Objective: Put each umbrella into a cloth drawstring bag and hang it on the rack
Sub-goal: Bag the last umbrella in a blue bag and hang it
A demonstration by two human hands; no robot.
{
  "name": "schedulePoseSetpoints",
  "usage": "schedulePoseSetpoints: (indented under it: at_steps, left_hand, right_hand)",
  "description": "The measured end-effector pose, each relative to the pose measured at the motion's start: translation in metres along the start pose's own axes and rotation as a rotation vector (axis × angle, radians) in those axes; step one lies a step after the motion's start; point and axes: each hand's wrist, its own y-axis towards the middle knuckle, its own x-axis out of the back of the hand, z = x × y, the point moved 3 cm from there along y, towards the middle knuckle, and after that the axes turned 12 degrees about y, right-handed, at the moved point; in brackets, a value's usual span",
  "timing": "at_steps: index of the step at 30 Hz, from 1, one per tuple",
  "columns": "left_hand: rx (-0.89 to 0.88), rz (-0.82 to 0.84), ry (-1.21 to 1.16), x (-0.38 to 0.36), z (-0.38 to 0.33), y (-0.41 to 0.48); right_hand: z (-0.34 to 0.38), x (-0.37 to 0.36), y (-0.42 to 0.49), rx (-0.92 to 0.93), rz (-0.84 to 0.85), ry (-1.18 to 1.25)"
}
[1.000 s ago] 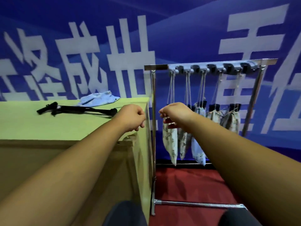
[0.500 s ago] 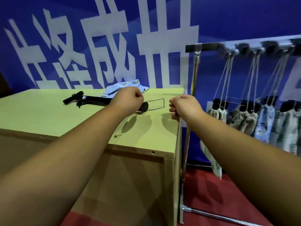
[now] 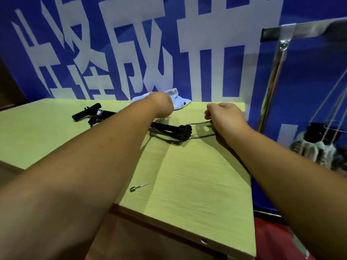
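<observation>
One camera only, worn on the person's head, looking forward and down over the table (image 3: pixel 197 175) from close up (rack (image 3: pixel 273 81) at the right edge).

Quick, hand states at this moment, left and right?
Left hand: cannot tell, fingers hidden, over the bag.
Right hand: closed, empty, by the umbrella loop.

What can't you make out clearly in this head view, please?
Head view:
Left hand: fingers hidden behind its knuckles, blurred.
Right hand: palm side hidden; contact with wire loop unclear.
Umbrella: middle behind left forearm.
Cloth bag: mostly behind left hand.
Rack: cut by right edge; hung bags blurred.
</observation>
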Motion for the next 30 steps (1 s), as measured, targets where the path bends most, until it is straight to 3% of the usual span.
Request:
schedulePoseSetpoints:
  at_steps: [6,18,25,30]
  left_hand:
    - [0.075,0.317,0.291,-0.044,0.0,0.053]
    - [0.134,0.246,0.145,-0.028,-0.006,0.01]
    - [0.175,0.33,0.001,-0.026,-0.007,0.007]
    - [0.116,0.142,0.046,-0.039,0.0,0.041]
  right_hand:
    - [-0.008,-0.003,0.008,0.019,0.05,-0.036]
    - [-0.003,0.002,-0.003,0.038,0.071,-0.025]
    - [-0.002,-0.003,0.001,0.027,0.066,-0.043]
    - [-0.004,-0.005,0.004,0.013,0.056,-0.016]
